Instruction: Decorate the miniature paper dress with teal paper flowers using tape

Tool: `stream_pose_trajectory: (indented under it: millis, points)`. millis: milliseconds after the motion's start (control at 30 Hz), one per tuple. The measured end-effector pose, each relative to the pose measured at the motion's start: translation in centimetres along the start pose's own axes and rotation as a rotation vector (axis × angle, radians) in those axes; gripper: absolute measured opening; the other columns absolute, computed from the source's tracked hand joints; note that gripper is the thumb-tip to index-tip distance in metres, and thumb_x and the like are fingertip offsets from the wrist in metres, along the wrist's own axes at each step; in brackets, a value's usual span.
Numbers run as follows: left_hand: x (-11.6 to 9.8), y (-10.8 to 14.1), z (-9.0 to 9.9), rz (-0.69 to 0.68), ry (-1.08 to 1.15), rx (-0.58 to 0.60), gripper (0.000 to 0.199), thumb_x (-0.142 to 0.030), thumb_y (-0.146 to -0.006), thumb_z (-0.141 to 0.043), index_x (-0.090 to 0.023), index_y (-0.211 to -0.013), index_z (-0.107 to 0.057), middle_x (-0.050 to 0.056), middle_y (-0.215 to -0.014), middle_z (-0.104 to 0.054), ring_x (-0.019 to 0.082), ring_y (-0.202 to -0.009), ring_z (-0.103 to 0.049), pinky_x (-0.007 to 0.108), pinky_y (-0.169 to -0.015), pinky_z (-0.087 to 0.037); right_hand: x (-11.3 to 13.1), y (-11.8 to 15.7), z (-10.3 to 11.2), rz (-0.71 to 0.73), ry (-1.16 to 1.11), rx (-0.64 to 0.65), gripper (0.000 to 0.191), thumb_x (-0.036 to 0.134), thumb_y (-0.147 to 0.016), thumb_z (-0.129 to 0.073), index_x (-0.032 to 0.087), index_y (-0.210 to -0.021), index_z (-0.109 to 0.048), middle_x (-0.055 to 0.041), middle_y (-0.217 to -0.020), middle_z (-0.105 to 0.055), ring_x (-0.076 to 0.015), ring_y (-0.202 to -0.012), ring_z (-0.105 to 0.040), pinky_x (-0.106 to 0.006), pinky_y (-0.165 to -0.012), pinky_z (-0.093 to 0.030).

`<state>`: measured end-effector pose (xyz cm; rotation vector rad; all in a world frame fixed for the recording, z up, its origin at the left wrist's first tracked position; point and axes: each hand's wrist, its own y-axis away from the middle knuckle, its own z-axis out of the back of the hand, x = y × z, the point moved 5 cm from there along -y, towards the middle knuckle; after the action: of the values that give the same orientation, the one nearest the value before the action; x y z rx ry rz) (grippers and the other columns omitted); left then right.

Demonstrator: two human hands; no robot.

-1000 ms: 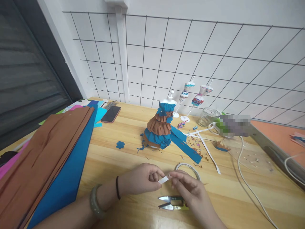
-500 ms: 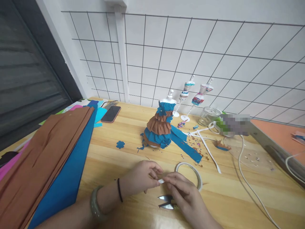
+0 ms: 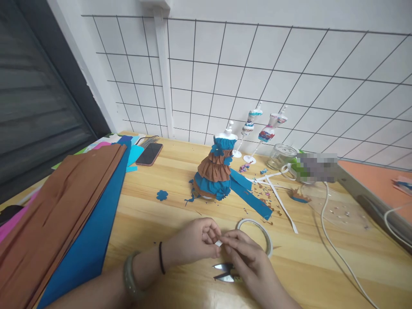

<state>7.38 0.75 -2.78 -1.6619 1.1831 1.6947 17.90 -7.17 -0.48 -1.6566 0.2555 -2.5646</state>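
Note:
A small white piece of tape point(image 3: 218, 243) sits between my two hands at the front of the table. My right hand point(image 3: 247, 255) pinches it with thumb and fingertips. My left hand point(image 3: 196, 240), fingers curled, meets it from the other side with its fingertips. Partly under my right hand lie snips point(image 3: 225, 273) with their blades spread apart. A roll of white tape point(image 3: 271, 240) lies flat just behind that hand. Beyond stands a small dress form point(image 3: 215, 167) in a ruffled blue and brown paper dress, and a blue paper flower point(image 3: 162, 195) lies to its left.
Brown and blue paper sheets point(image 3: 74, 184) cover the left side. A phone point(image 3: 149, 153) lies behind them. Two more small dress forms point(image 3: 267, 134), a glass jar point(image 3: 282, 157), blue strips point(image 3: 254, 201), paper scraps and a white cable point(image 3: 337, 253) are at the right. A grid wall stands behind.
My left hand's fingers and thumb have shifted slightly around the small white piece, which has turned a little. My right hand stays nearly in place.

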Motion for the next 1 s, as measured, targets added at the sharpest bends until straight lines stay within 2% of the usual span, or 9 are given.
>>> stream_pose_trajectory:
  millis: [167, 300, 500, 700, 1000]
  points:
    - [-1.5, 0.5, -0.1, -0.044, -0.11, -0.075, 0.012, -0.017, -0.067, -0.061, -0.013, -0.073, -0.051, -0.004, -0.061, -0.053, 0.008, -0.058, -0.051, 0.019, -0.056, -0.04, -0.3, 0.0, 0.1, 0.023, 0.006, 0.0, 0.03, 0.023, -0.091, -0.04, 0.024, -0.106, -0.065, -0.0099, -0.095, -0.061, -0.0191, -0.088, -0.059, -0.03, -0.075, -0.05]
    - [-1.4, 0.5, 0.0, -0.042, -0.177, -0.127, 0.008, -0.017, -0.067, -0.058, -0.014, -0.072, -0.052, -0.002, -0.062, -0.056, 0.011, -0.06, -0.055, 0.022, -0.057, -0.043, -0.2, 0.0, 0.1, 0.011, 0.021, 0.006, 0.029, 0.026, -0.09, -0.041, 0.023, -0.106, -0.066, -0.0098, -0.094, -0.063, -0.019, -0.088, -0.06, -0.029, -0.075, -0.051]
    - [-0.3, 0.2, 0.4, 0.019, -0.079, -0.09, 0.007, -0.021, -0.068, -0.057, -0.014, -0.07, -0.055, -0.001, -0.061, -0.06, 0.013, -0.062, -0.061, 0.026, -0.064, -0.049, 0.0, -0.1, 0.2, -0.003, 0.019, -0.014, 0.03, 0.025, -0.091, -0.04, 0.022, -0.103, -0.066, -0.0103, -0.094, -0.063, -0.0195, -0.089, -0.061, -0.03, -0.077, -0.051]
    - [-0.2, 0.2, 0.4, -0.003, -0.152, -0.094, 0.007, -0.021, -0.069, -0.055, -0.014, -0.071, -0.057, -0.001, -0.062, -0.062, 0.014, -0.065, -0.062, 0.027, -0.064, -0.049, 0.1, 0.1, 0.0, 0.028, 0.042, 0.003, 0.031, 0.021, -0.09, -0.04, 0.022, -0.109, -0.064, -0.0103, -0.096, -0.063, -0.0188, -0.087, -0.061, -0.028, -0.074, -0.052]
    - [-0.6, 0.4, 0.5, -0.008, -0.199, -0.088, 0.007, -0.021, -0.07, -0.053, -0.014, -0.07, -0.056, 0.0, -0.063, -0.063, 0.014, -0.067, -0.062, 0.025, -0.065, -0.049, 0.6, 0.0, 0.2, 0.056, 0.082, -0.014, 0.028, 0.021, -0.09, -0.04, 0.02, -0.102, -0.065, -0.0102, -0.097, -0.065, -0.0187, -0.092, -0.061, -0.028, -0.078, -0.05]
